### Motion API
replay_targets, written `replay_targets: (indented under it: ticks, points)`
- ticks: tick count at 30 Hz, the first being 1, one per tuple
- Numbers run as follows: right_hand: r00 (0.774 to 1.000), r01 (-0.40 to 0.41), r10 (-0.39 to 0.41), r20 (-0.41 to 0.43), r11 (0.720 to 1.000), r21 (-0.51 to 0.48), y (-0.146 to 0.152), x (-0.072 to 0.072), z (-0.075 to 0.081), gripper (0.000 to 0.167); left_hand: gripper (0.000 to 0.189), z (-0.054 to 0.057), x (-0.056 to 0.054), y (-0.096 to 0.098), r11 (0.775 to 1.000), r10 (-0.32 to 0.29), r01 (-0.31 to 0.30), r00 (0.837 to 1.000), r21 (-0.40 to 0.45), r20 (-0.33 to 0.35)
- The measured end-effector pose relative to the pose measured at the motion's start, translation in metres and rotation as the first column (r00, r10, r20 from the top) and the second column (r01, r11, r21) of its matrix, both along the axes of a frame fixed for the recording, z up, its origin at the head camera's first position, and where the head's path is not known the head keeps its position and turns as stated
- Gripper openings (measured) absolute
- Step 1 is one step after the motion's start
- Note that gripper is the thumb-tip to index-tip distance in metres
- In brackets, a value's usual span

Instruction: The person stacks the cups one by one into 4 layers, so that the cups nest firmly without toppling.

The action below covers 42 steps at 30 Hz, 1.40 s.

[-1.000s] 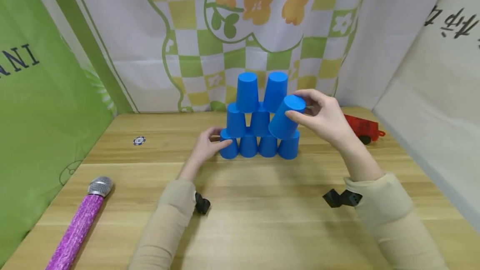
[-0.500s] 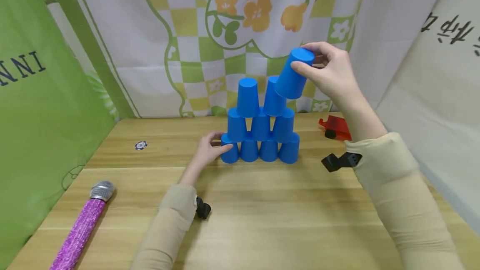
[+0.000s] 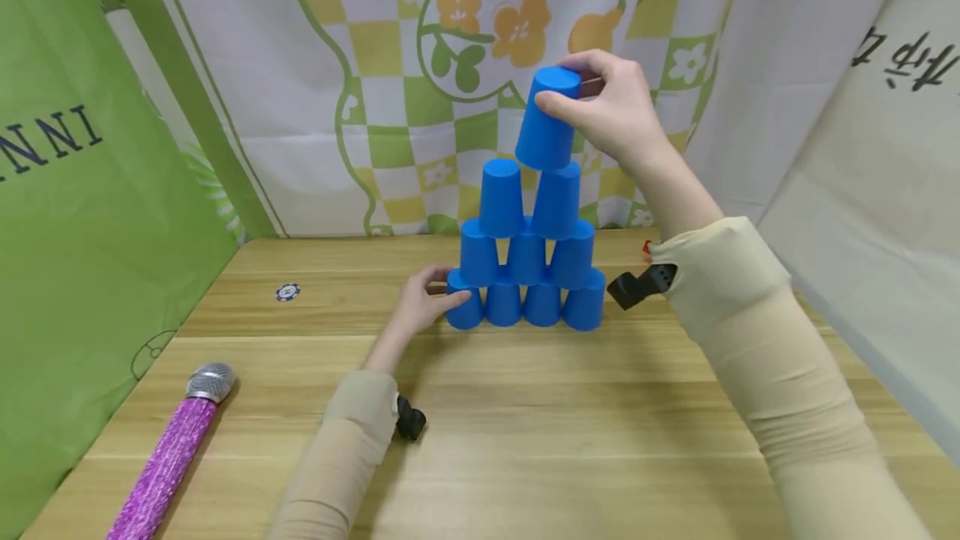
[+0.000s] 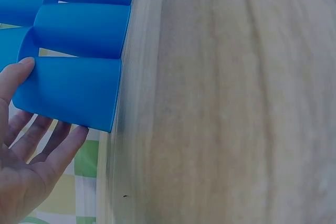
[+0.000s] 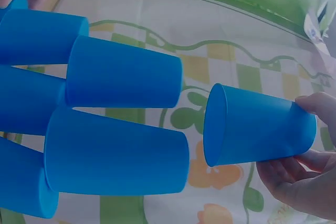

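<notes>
Upside-down blue cups form a stack of three rows, the top row holding two cups, a left one (image 3: 501, 198) and a right one (image 3: 557, 202). Above them my right hand (image 3: 611, 107) pinches another blue cup (image 3: 547, 127) near its base, thumb in front and fingers behind. In the right wrist view this held cup (image 5: 257, 127) is apart from the stack, its open rim facing the top cups. My left hand (image 3: 423, 302) grips the bottom-row cup (image 4: 71, 93) at the left end, thumb by its base edge and fingers along the far side.
On the wooden table (image 3: 480, 440), a microphone with a glittery purple handle (image 3: 168, 461) lies at the left. A poker chip (image 3: 287, 292) is farther back. Part of a red object (image 3: 647, 248) shows behind the right sleeve. A patterned curtain (image 3: 405, 148) hangs behind the stack.
My right hand has lifted the cup from beside the middle row, then carried it left to above the top row. My left hand stays on the bottom-left cup.
</notes>
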State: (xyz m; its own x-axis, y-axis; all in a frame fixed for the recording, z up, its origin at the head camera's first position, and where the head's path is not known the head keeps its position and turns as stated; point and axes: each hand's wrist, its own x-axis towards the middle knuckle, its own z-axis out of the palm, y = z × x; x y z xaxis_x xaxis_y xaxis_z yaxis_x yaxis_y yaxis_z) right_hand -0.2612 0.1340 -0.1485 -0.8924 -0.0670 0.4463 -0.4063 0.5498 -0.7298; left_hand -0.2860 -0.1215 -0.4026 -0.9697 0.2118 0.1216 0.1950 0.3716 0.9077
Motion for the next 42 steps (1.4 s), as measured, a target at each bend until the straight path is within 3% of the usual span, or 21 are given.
replay_targets:
  ticks: [12, 28, 29, 35, 36, 42]
  points:
    - [0.999, -0.027, 0.024, 0.029, 0.995, 0.093, -0.013, -0.017, -0.01, 0.053, 0.044, -0.005, 0.003, -0.001, 0.999, 0.028, -0.027, 1.0, -0.03, 0.009]
    - [0.999, -0.009, 0.004, 0.04, 0.994, 0.112, -0.015, -0.019, -0.013, 0.057, 0.045, -0.006, 0.001, -0.001, 0.999, 0.027, -0.027, 1.0, -0.018, 0.008]
    - [0.999, -0.008, 0.003, 0.042, 0.993, 0.115, -0.015, -0.019, -0.013, 0.058, 0.045, -0.001, 0.004, 0.0, 0.999, 0.026, -0.026, 1.0, -0.019, 0.015]
    - [0.998, -0.004, -0.003, 0.055, 0.992, 0.124, -0.014, -0.019, -0.014, 0.06, 0.047, 0.0, 0.004, 0.001, 0.999, 0.033, -0.033, 0.999, -0.024, 0.024]
    - [0.998, -0.003, -0.004, 0.058, 0.992, 0.127, -0.014, -0.019, -0.014, 0.06, 0.047, -0.005, 0.0, 0.0, 0.999, 0.038, -0.037, 0.999, -0.025, 0.017]
    - [0.998, -0.008, -0.002, 0.071, 0.99, 0.144, -0.012, -0.019, -0.014, 0.063, 0.049, -0.003, 0.0, 0.002, 0.999, 0.031, -0.031, 1.0, -0.022, 0.002]
